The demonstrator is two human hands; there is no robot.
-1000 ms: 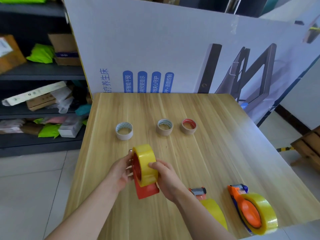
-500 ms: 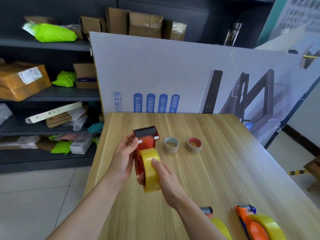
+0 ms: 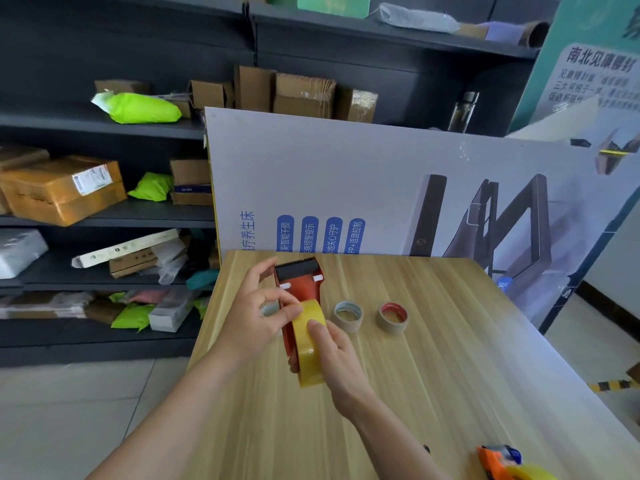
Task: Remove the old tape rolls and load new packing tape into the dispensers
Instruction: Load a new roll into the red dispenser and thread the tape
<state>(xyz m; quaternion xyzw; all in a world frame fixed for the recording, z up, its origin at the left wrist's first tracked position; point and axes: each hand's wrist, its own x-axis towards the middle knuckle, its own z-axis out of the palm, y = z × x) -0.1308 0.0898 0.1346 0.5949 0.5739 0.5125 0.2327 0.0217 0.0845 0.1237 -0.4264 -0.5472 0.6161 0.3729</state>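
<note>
Over the surface (image 3: pixel 433 375), the right hand (image 3: pixel 332 355) grips the yellow tape roll (image 3: pixel 308 344) seated on the red dispenser (image 3: pixel 299 285), the left hand (image 3: pixel 256 317) pinches the roll's top, and beyond stand a grey-rimmed core (image 3: pixel 348 315) and a red-rimmed core (image 3: pixel 392 317)

Surfaces as I log them from my remote seat:
- table (image 3: pixel 433 375): pale wood-grain top, smooth, satin sheen.
- red dispenser (image 3: pixel 301 287): hard plastic, slightly glossy.
- cutter strip (image 3: pixel 297 266): black, matt (metal or plastic, I cannot tell).
- tape roll (image 3: pixel 310 344): yellow film, glossy.
- blue-rimmed core (image 3: pixel 348 317) and red-rimmed core (image 3: pixel 392 317): brown cardboard, matt.
- orange dispenser (image 3: pixel 491 460): shiny plastic.
- printed board (image 3: pixel 346 181): smooth, faint gloss.
- boxes (image 3: pixel 304 95): raw corrugated cardboard.
- parcel (image 3: pixel 59 192): cardboard under shiny tape.
- mailer bag (image 3: pixel 138 109): green plastic film, glossy.
</note>
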